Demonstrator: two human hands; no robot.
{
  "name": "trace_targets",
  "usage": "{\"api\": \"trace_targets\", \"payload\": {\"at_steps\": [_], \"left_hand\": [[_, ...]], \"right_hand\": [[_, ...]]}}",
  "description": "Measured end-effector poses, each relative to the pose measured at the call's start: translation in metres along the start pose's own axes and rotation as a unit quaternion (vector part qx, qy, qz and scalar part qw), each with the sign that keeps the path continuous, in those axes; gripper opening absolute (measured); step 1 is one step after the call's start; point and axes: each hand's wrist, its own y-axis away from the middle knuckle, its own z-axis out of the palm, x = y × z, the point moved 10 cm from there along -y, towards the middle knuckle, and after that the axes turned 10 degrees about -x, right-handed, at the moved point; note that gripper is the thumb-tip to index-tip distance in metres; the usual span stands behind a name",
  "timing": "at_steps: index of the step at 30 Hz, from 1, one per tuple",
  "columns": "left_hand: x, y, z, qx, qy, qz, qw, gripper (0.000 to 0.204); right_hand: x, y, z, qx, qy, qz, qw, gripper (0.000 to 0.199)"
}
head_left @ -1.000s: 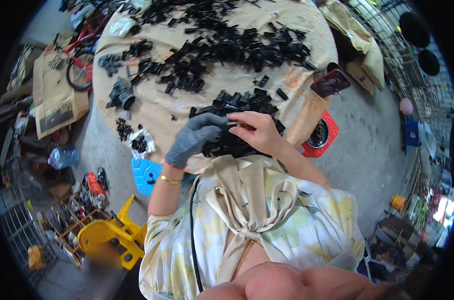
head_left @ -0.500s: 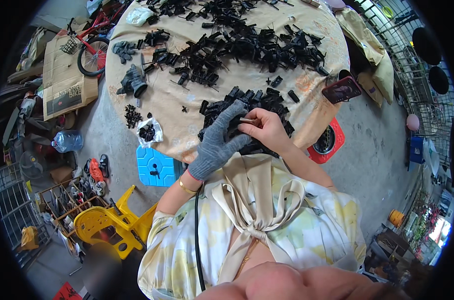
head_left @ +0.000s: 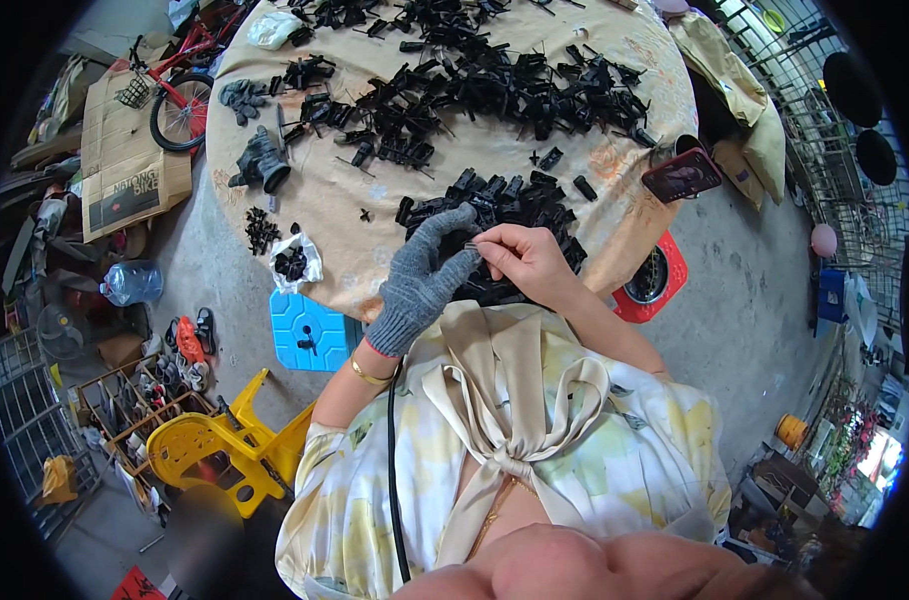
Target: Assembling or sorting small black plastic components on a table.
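At the far left a flattened carton (head_left: 125,170) lies on the concrete floor (head_left: 765,300) with a red bicycle (head_left: 180,95) beside it; below them are a water jug (head_left: 133,282), a rack of shoes (head_left: 160,385) and a yellow stool (head_left: 215,450); a blue crate (head_left: 310,332) stands just under the bench edge. The bench (head_left: 335,205) is round, covered by a tan cloth, and many black plastic parts (head_left: 475,80) are spread over its far half; a small white bag (head_left: 297,262) with dark pieces sits near its left edge; a closer heap of black parts (head_left: 505,200) lies just in front of the hands. To the right a phone (head_left: 683,175) lies at the bench rim, a red stool (head_left: 660,280) is on the floor below it, and wire racks stand along the right wall.

The far side of the bench is cut off at the top; the heap is partly hidden by the hands; the piece pinched between them is too small to name, only a thin dark part (head_left: 472,243) shows.

The left hand (head_left: 425,275) wears a grey glove, fingers loosely spread and pointing upward, its fingertips touching the thin part; its grip looks released, not closed around anything. The right hand (head_left: 520,262) is bare, thumb and forefinger pinched on the thin part, the other fingers curled; both hands meet above the near bench edge, just over the heap.
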Motion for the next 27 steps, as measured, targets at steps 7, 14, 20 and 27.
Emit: {"api": "trace_targets", "payload": {"at_steps": [7,14,20,27], "left_hand": [[0.011,0.0,0.009,-0.023,-0.035,0.0,0.999,0.043],[0.006,0.002,0.001,-0.001,-0.003,0.0,1.0,0.041],[0.005,0.003,0.001,0.0,0.007,-0.021,1.0,0.037],[0.029,0.007,0.006,0.021,-0.288,0.104,0.952,0.034]], "right_hand": [[-0.002,0.002,0.0,-0.013,-0.007,0.005,1.0,0.014],[-0.009,0.003,0.001,-0.004,0.004,-0.006,1.0,0.012],[-0.019,0.007,0.003,-0.008,0.052,-0.025,0.998,0.012],[0.014,0.0,0.002,0.022,-0.046,0.014,0.999,0.012]]}}
